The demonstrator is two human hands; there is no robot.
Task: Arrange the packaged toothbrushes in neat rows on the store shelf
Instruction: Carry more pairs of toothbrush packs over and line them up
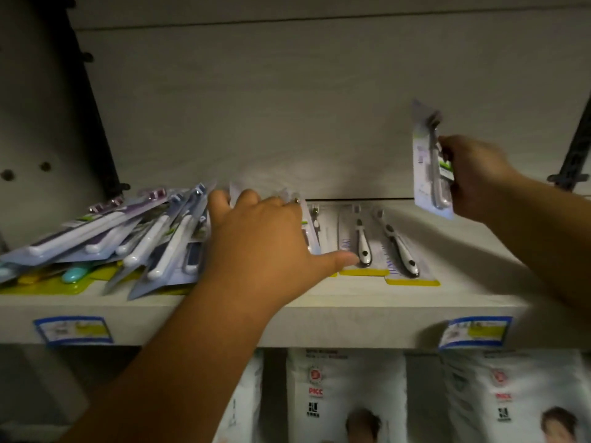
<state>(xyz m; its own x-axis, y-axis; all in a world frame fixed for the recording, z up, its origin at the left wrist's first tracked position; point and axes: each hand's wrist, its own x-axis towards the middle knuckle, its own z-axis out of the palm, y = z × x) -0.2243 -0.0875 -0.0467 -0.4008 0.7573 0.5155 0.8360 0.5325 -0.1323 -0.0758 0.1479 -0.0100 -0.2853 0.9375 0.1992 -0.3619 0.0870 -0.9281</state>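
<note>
my right fingers [447,148] are curled around one packaged toothbrush [431,161], pinching its right edge so the pack stands nearly upright in the air, well above the shelf [351,302] and in front of the pale back panel [287,107]; my right hand [476,177] is raised at the far right, wrist bent a little, the forearm running down and out of the frame at the right edge; my left fingers [224,203] are spread and pressed flat, palm down, on a few packs standing on edge [307,225] between the heap and the flat row, thumb [339,260] stretched out to the right along the shelf; whether those fingers grip anything i cannot tell; my left hand [265,238] sits mid-shelf, its forearm rising from the lower left; just left of it lies a loose, slanting heap of toothbrush packs [128,238], white handles overlapping, with teal and yellow ones underneath; just right of my thumb, two packs with grey-and-white brushes [383,251] lie flat side by side, yellow card edges toward me; two blue price tags [73,330] hang on the shelf's front edge; white packages [345,394] hang below.
</note>
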